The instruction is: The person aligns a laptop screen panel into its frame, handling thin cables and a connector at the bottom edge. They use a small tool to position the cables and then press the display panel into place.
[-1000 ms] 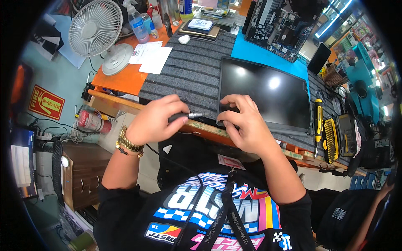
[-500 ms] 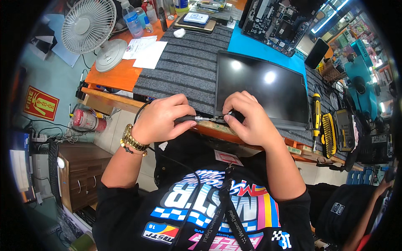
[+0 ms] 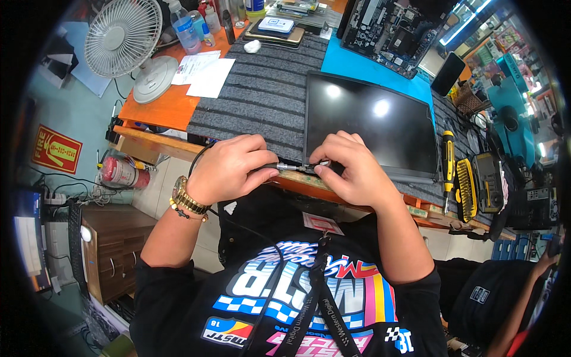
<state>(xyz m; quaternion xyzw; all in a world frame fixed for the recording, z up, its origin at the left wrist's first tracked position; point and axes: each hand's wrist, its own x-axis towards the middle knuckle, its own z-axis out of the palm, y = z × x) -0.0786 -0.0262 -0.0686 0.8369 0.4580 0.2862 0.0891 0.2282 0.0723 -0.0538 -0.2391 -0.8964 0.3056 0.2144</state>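
My left hand [image 3: 232, 169] is closed round the black grip of a corded soldering iron [image 3: 288, 167], whose metal barrel points right along the table's front edge. Its tip meets a small dark part at the lower left corner of a laptop screen [image 3: 363, 122]. My right hand [image 3: 348, 169] pinches that small dark part [image 3: 322, 163] between thumb and fingers; most of it is hidden by the hand. The screen lies flat, face up, just beyond both hands.
An opened laptop base [image 3: 395, 35] with bare circuit boards stands on a blue mat [image 3: 351, 62]. A yellow-black screwdriver [image 3: 448, 160] and a yellow brush [image 3: 466, 187] lie right of the screen. A fan [image 3: 151, 83] and papers [image 3: 211, 77] are far left. Another person's arm [image 3: 523, 303] shows lower right.
The view has shifted slightly. My right fingers have moved a little left and tilted the small part; the iron stays against it.
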